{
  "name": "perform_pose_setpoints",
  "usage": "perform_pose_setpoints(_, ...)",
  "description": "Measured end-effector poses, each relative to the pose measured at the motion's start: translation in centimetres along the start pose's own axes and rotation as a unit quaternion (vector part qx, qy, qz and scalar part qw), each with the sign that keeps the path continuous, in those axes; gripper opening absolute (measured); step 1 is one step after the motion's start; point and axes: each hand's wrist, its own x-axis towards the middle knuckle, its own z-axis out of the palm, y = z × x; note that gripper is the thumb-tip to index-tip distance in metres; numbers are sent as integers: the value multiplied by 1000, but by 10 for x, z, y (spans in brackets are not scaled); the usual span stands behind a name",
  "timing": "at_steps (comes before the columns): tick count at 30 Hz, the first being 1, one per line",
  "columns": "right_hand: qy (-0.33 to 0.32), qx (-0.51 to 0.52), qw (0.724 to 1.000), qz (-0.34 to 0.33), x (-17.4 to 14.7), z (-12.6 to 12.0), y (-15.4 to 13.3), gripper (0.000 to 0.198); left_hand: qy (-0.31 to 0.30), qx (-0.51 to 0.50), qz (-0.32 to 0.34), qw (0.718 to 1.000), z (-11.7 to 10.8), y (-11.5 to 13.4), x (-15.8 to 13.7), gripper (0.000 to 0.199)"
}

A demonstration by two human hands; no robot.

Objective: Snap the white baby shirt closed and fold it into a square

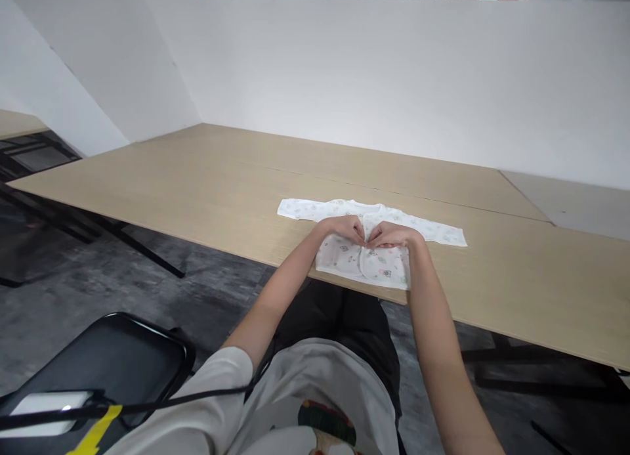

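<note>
Head view: nearest us, the lower front of the small shirt (339, 257) lies flat by the edge of the table (147, 182); beyond, our left hand (350, 228) and right hand (392, 234) pinch its middle front, fastened or not we cannot tell; farther, both sleeves (301, 209) lie spread, unfolded

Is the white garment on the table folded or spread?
Spread: the garment lies on the table, both sleeves stretched outward, with the left hand and right hand at its front.
</note>
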Motion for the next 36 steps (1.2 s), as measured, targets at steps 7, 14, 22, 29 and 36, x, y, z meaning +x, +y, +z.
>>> perform_pose_setpoints(7, -1, 39, 999, -2, 6, -1, 9, 19, -10, 8, 15, 1000, -1, 0, 1, 19)
perform_pose_setpoints(14, 7, 39, 999, 15, 4, -2, 6, 17, -9, 5, 32, 999, 0, -1, 2, 23)
perform_pose_setpoints(22, 5, 46, 999, -7, 1, 0, 4, 25, 8, 44, 27, 999, 1, -6, 5, 26)
perform_pose_setpoints(29, 17, 26, 999, -2, -3, 1, -2, 32, 13, 54, 20, 998, 2, -9, 6, 27)
perform_pose_setpoints(36, 17, 51, 999, 0, -1, 0, 0, 19, 2, 38, 21, 999, 1, -7, 4, 22)
